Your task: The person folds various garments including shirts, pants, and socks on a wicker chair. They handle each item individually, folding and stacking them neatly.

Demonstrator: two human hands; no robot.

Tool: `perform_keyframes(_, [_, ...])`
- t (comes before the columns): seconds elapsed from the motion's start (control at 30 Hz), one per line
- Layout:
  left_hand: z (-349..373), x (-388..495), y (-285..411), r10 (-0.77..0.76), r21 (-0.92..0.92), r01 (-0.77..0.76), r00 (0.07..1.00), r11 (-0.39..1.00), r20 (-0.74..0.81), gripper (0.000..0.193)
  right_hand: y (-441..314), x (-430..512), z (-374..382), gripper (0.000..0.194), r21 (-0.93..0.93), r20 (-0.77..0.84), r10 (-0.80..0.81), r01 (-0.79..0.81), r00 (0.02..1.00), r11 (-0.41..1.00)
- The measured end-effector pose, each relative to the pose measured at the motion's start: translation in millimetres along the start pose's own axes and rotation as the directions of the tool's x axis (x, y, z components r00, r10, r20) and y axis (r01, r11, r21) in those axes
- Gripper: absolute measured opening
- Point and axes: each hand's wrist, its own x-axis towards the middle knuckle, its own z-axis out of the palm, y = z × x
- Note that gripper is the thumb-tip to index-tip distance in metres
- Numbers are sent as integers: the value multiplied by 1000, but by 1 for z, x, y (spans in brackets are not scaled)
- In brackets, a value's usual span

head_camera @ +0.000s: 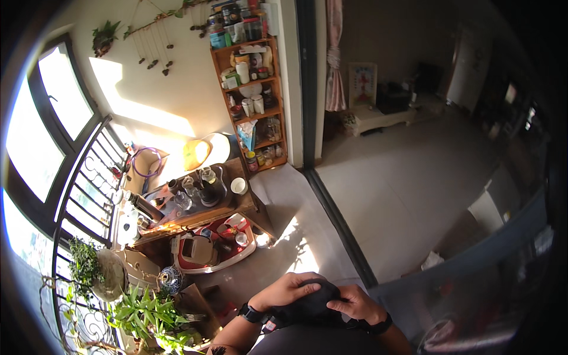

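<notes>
Near the bottom centre, close to my body, a bunched piece of black cloth is held between both hands. My left hand grips its left side, thumb lying over the top. On its right side, my right hand pinches the edge between thumb and fingers. A small tag with a red mark shows near my left wrist. Each wrist wears a black band. The cloth's lower part blends with my dark clothing, so its full shape cannot be told.
To the left stand a wooden tea table with glassware, a red tub holding several things, a blue-and-white pot and leafy plants. A filled wooden shelf stands beyond. A dark door track crosses the floor ahead.
</notes>
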Motion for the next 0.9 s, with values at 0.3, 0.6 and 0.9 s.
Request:
perform_keyframes(0.3, [-19,123,-32,-158,157,135,977,978,143,47,27,68,-132,31,31,120,3,-7,993,999])
perform_keyframes(0.6, [-136,232,-29,-6,24,8,995,1000,-101,26,84,187,-206,31,18,-152,58,-56,987,998])
perform_keyframes(0.9, [-250,334,22,161,89,-143,954,986,-254,18,83,290,-297,22,-62,-444,143,-190,884,980])
